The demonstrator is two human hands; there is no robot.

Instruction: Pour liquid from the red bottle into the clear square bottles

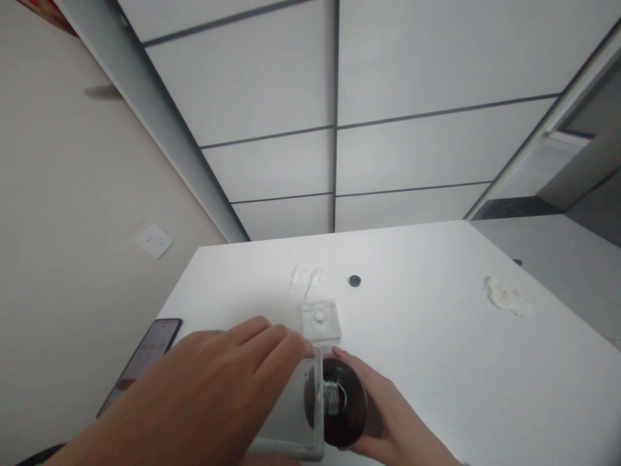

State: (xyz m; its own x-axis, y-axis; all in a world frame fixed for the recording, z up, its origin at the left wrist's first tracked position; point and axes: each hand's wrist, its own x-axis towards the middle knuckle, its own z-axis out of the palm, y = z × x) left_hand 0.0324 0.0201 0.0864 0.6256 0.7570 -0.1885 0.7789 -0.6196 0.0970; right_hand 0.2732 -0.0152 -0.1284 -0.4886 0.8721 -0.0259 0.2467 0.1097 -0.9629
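Observation:
My left hand [228, 375] grips a clear, boxy container [291, 421] that is tipped on its side, its mouth facing right. My right hand [388, 404] is wrapped round a dark brown bottle [350, 417], whose threaded, uncapped neck points left at the container's rim. Part of the bottle shows through the clear wall. I cannot tell whether any liquid is flowing. Just beyond my hands a square clear lid [330, 327] with a round knob lies on the white table [436, 362].
Behind the lid lie two small clear plastic pieces [314, 282], their kind unclear. A small black cap [354, 281] is to their right. A crumpled white tissue [507, 298] lies near the right edge, and a phone [145, 356] at the left edge. White panelled doors [286, 162] stand behind.

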